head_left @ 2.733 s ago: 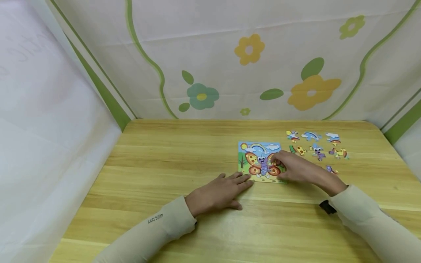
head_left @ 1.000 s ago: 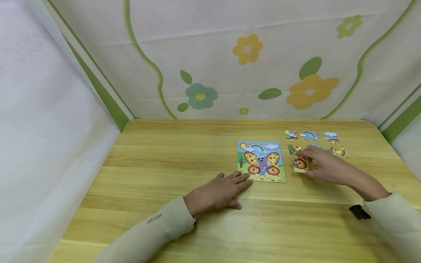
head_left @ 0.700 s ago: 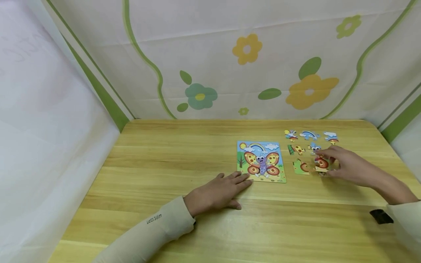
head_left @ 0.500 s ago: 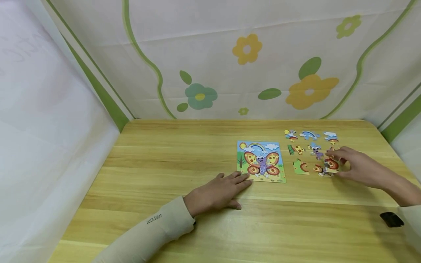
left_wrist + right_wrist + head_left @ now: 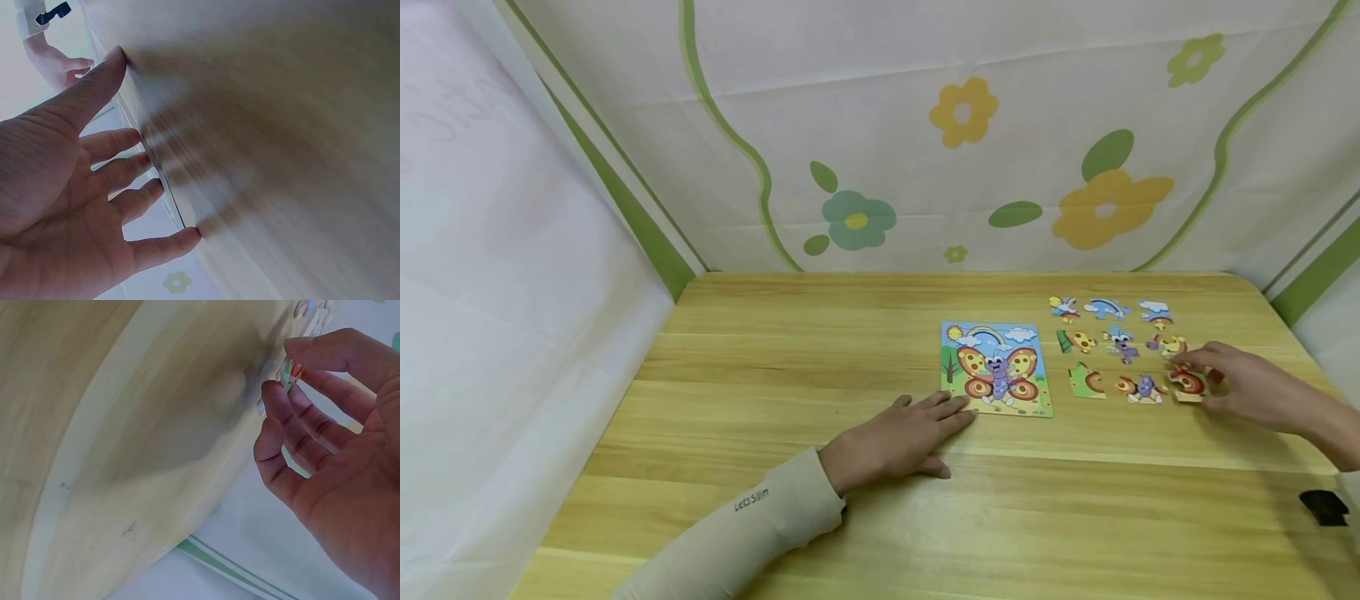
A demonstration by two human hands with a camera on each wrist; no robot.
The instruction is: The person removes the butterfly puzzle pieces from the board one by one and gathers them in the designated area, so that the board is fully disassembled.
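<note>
The puzzle piece (image 5: 1189, 385), a small flat cutout printed in red and orange, lies at the right end of the near row of loose pieces on the table (image 5: 775, 517), toward three o'clock from the butterfly puzzle board (image 5: 996, 368). The right hand (image 5: 1247, 385) has its fingertips curled about the piece; in the right wrist view thumb and forefinger pinch its thin edge, so this grip is closed on it. It looks very light, thin and fairly stiff, probably card or thin wood, so it should slide easily on the smooth wood and be hard to lift flat; a pinch at two opposite edges, or tipping one edge up first, seems the surest hold, and the narrow tabs may bend if squeezed. Eight more loose pieces (image 5: 1105, 309) lie in rows toward twelve o'clock and nine o'clock of it. The left hand (image 5: 891, 440) rests flat, fingers straight, holding nothing, its fingertips at the board's near-left corner. The only legible writing is on the left sleeve (image 5: 753, 500), which seems to read "Let's Slim". A black wrist strap (image 5: 1324, 507) shows at the right edge.
</note>
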